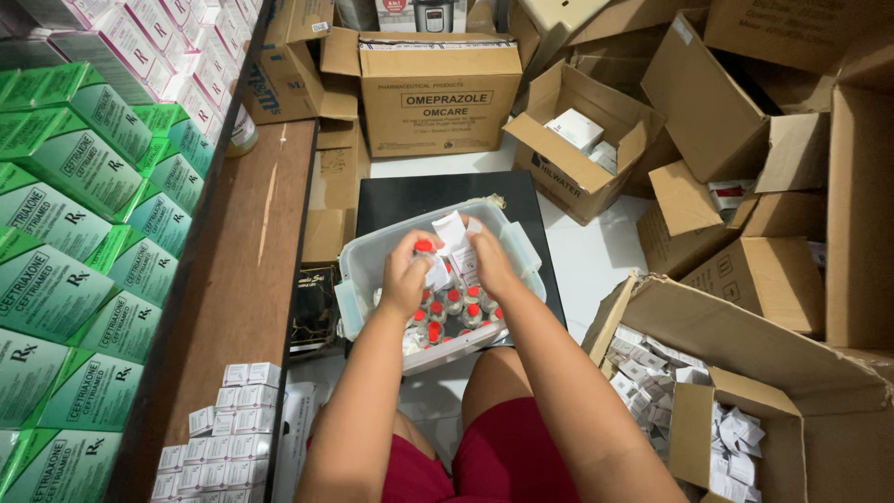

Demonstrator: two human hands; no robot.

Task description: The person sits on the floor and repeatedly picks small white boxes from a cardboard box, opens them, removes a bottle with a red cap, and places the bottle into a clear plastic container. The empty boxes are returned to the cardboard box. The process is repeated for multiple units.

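My left hand [407, 275] grips a small glass vial with a red cap [425, 248] over a clear plastic tub [358, 256]. My right hand [488, 261] holds a small white carton [458, 237], its flap up, right next to the vial. Both hands hover above the tub, which holds several more red-capped vials [456, 309]. The tub rests on a black box [410, 191] in front of my knees.
Green medicine boxes [65, 242] fill the shelf at left above a brown ledge [242, 270] with stacked small white cartons [219, 438]. Open cardboard boxes [577, 140] crowd the floor; one at right [708, 373] holds loose white cartons.
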